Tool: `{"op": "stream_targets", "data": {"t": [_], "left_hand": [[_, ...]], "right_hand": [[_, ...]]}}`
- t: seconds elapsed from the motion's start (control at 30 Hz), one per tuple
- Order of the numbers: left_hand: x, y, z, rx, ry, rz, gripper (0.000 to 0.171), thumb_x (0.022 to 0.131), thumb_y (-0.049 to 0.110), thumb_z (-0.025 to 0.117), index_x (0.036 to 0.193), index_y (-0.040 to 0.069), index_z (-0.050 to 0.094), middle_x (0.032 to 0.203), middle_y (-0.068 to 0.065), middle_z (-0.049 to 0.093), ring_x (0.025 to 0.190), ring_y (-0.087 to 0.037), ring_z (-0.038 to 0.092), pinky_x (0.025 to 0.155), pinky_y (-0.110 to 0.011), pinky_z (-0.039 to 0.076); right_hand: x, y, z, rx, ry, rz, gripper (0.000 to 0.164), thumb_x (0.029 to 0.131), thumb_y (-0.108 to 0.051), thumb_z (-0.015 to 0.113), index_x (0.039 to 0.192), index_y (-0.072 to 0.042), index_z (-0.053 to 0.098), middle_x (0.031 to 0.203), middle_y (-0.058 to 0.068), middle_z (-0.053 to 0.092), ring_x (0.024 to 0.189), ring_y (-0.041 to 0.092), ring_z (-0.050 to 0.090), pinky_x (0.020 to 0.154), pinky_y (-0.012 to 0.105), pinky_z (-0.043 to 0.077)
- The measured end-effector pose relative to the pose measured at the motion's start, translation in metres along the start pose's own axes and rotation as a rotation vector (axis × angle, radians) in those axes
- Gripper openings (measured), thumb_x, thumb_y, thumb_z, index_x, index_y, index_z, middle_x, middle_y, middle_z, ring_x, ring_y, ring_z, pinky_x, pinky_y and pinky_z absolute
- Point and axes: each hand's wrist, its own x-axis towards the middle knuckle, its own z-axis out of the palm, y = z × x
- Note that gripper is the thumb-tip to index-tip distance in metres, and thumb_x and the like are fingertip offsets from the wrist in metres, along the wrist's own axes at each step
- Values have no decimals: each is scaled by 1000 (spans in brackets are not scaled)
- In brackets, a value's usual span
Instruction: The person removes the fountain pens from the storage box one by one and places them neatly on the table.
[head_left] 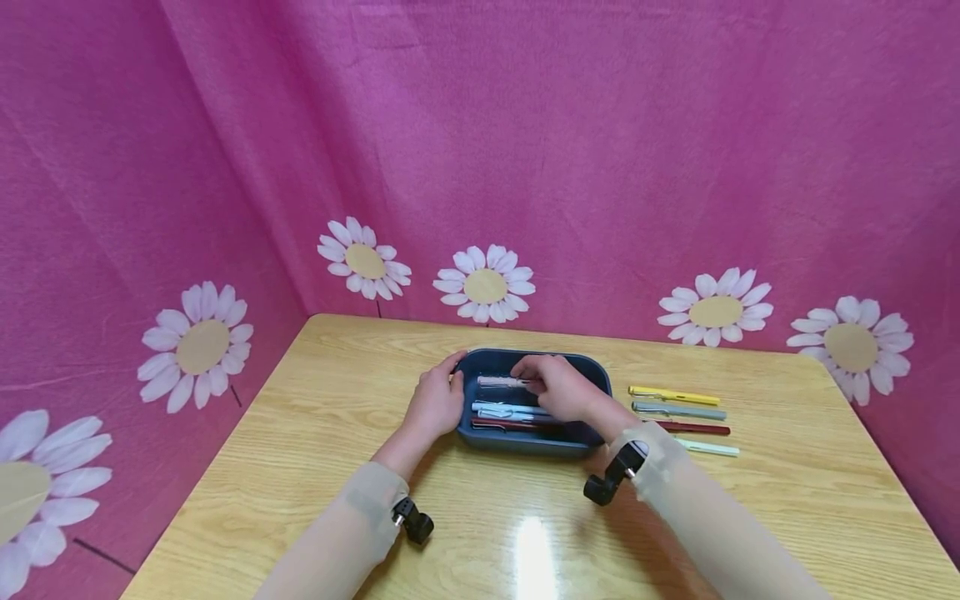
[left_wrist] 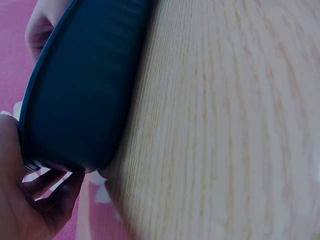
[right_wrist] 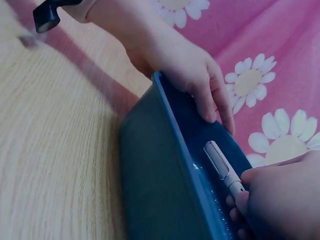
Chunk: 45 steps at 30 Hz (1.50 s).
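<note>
A dark blue bin [head_left: 525, 447] with rounded corners stands on the table, and my left hand [head_left: 438, 400] grips its left end, thumb over the rim and fingers along the outer wall. Inside the bin, my right hand [head_left: 562, 388] pinches a pale pink pen [right_wrist: 220, 162] with a metal clip, the pen's clip end pointing left. Nearer me in the bin lie light blue pens [head_left: 498, 410] and a dark red pen [head_left: 498, 425], side by side. The right hand covers part of their right ends.
To the right of the bin, a yellow pen [head_left: 675, 395], a grey-blue pen [head_left: 682, 410], a dark red pen [head_left: 701, 428] and a mint green pen [head_left: 708, 448] lie in a row on the wooden table [head_left: 315, 467]. A pink curtain [head_left: 585, 167] with daisies hangs behind.
</note>
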Motion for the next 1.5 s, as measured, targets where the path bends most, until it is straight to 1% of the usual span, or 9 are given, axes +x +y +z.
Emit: {"op": "stream_targets", "data": {"t": [0.17,0.3,0.53,0.7,0.8,1.0,1.1,1.27,1.5], "left_hand": [[0,0,1,-6,-3,-11,44,114,20,47,158,15,53,150,-15,59,138,-35,54,114,-55,42],[0,-2,2,-5,-4,-10,45,114,21,47,158,15,52,150,-15,59,138,-34,55,114,-54,43],[1,-1,2,1,4,3,44,114,19,47,157,15,54,150,-15,59,138,-34,56,114,-53,43],[0,-1,2,-2,2,1,44,114,19,47,157,14,53,151,-15,59,139,-34,55,114,-54,43],[-1,0,1,-4,0,-4,44,114,19,47,157,15,53,151,-15,58,139,-35,55,114,-54,43],[-1,0,1,3,6,-2,44,114,19,47,157,15,54,150,-16,59,138,-34,55,114,-54,43],[-1,0,1,11,6,-1,44,114,20,47,157,16,54,149,-16,60,138,-34,56,114,-54,43],[-1,0,1,16,6,6,44,114,20,47,156,15,54,150,-16,59,138,-34,56,114,-54,44],[0,-1,1,19,5,9,44,114,19,47,157,15,54,150,-16,59,138,-34,56,113,-54,44]], "right_hand": [[-13,-5,-6,3,7,2,52,88,23,52,131,-2,68,125,12,69,112,21,66,99,43,56],[-23,-9,-12,-28,25,-47,49,91,20,51,131,-2,69,125,11,69,111,21,64,97,44,56],[-38,-15,-22,-73,41,-127,40,97,13,54,128,-4,71,121,8,71,91,17,59,82,37,52],[-50,-19,-28,-81,59,-157,36,99,11,57,127,-4,72,119,7,72,87,16,57,78,36,51],[-57,-20,-32,-60,65,-158,38,97,14,57,127,-4,72,120,7,72,87,18,57,79,36,52],[-74,-18,-41,-39,77,-148,45,93,20,54,128,-3,71,121,8,70,97,21,61,88,41,57],[-84,-15,-44,-46,105,-139,45,93,20,54,128,-3,71,120,7,70,101,21,64,89,41,58],[-103,-8,-51,-35,167,-143,44,94,21,56,126,-3,72,118,7,72,102,26,68,88,39,59],[-129,-1,-62,-78,239,-168,43,94,21,60,124,-7,73,107,3,71,83,19,60,69,29,53]]}}
